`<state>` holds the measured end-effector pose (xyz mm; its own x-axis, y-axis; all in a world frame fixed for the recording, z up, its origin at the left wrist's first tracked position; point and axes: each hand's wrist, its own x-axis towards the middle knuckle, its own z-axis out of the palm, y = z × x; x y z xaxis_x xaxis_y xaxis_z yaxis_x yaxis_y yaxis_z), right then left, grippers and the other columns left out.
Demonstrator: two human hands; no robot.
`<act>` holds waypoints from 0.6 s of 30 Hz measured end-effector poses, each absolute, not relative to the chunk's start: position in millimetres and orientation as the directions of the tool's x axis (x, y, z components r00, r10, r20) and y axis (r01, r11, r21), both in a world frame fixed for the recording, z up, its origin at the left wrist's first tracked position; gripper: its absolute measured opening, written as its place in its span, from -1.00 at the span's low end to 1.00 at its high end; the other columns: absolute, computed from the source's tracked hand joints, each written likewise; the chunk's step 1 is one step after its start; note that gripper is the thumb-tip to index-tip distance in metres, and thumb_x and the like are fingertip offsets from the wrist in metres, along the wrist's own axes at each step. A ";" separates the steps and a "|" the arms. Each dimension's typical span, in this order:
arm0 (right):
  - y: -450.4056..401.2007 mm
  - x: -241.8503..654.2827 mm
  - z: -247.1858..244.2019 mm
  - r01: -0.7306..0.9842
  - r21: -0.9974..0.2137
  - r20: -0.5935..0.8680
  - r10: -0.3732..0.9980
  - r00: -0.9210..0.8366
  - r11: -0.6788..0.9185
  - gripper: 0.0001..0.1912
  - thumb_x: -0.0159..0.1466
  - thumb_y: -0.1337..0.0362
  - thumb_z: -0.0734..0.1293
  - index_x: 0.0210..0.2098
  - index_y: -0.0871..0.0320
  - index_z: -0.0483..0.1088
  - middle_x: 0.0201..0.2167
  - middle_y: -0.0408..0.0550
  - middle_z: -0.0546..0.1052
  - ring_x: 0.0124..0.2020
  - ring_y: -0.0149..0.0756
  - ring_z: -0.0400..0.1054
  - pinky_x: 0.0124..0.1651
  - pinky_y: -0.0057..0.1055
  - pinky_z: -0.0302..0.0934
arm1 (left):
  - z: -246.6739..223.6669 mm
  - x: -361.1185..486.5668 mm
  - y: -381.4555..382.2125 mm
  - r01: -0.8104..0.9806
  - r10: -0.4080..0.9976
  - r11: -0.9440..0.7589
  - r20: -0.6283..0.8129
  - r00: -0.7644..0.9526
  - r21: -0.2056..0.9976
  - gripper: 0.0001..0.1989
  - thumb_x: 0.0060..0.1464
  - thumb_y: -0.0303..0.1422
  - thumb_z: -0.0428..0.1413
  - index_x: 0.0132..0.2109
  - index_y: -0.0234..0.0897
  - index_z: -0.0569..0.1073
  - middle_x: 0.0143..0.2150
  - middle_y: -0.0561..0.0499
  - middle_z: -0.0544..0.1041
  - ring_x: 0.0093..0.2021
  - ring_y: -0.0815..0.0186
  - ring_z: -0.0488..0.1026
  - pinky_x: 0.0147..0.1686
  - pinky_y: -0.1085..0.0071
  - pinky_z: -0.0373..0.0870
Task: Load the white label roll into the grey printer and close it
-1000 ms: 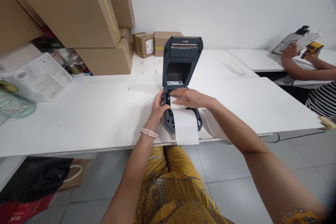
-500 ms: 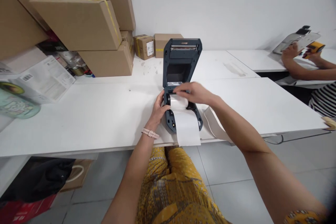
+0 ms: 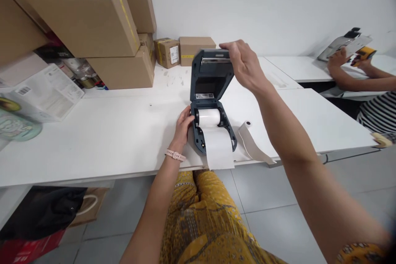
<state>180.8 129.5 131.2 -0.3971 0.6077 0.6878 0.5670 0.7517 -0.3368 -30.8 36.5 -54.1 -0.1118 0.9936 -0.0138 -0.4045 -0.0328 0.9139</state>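
Observation:
A dark blue-grey label printer point(image 3: 198, 142) stands on the white table with its lid point(image 3: 196, 78) raised but leaning forward. Inside lies a white label roll point(image 3: 209, 117), seated between black holders. From it a wide paper strip point(image 3: 219, 148) runs forward and hangs past the table's front edge. My right hand point(image 3: 246, 64) grips the lid's upper right corner, fingers over its top. At the printer's left side, my left hand point(image 3: 183, 128) holds the body, its fingertips partly hidden behind the edge. Right of the printer lies a partly unrolled paper roll point(image 3: 252, 144).
Cardboard boxes point(image 3: 83, 24) are stacked at the back left, with two smaller boxes point(image 3: 197, 51) by the wall. A white carton point(image 3: 46, 90) and a green bottle point(image 3: 18, 126) stand at far left. At far right a co-worker's hands point(image 3: 340, 60) hold things over another table.
My right hand has moved from above the label roll up to the lid's top corner and taken hold of it. The lid has tilted slightly forward. My left hand stays at the printer's side.

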 end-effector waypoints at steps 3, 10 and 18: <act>60.6 189.0 112.4 0.558 -0.376 0.716 0.614 -0.332 0.740 -0.32 0.51 -0.21 -0.12 0.19 -0.14 0.46 0.16 -0.05 0.56 0.32 0.02 0.34 0.42 0.17 0.15 | -54.2 -36.1 38.4 -0.521 0.957 0.082 -0.212 -0.195 0.850 -0.45 0.09 -0.12 0.21 0.21 -0.16 0.47 0.34 -0.15 0.50 0.39 -0.02 0.39 0.30 0.04 0.37; -24.6 209.1 33.6 0.461 -0.561 0.495 0.725 -0.479 0.688 -0.49 0.55 -0.03 0.01 0.24 -0.21 0.47 0.25 -0.12 0.56 0.34 -0.07 0.37 0.44 0.15 0.16 | -56.6 -46.3 38.7 -0.603 0.926 0.114 -0.304 -0.223 0.790 -0.56 0.13 -0.13 0.15 0.10 -0.20 0.47 0.28 -0.19 0.54 0.24 0.09 0.52 0.20 0.21 0.47; -30.7 205.5 -16.1 0.486 -0.531 0.540 0.720 -0.437 0.694 -0.46 0.56 0.04 -0.01 0.29 -0.06 0.45 0.36 -0.04 0.48 0.47 -0.12 0.23 0.57 0.12 -0.06 | -50.9 -34.1 32.6 -0.527 0.888 0.156 -0.352 -0.295 0.835 -0.79 0.10 -0.30 0.17 -0.12 -0.26 0.46 0.03 -0.19 0.63 0.01 0.25 0.60 0.11 0.33 0.48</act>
<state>205.5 -30.7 -16.1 -0.4372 0.7195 0.5396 0.4862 0.6938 -0.5313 -34.1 32.6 -50.9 -0.2952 0.8882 -0.3521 -0.5270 0.1561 0.8354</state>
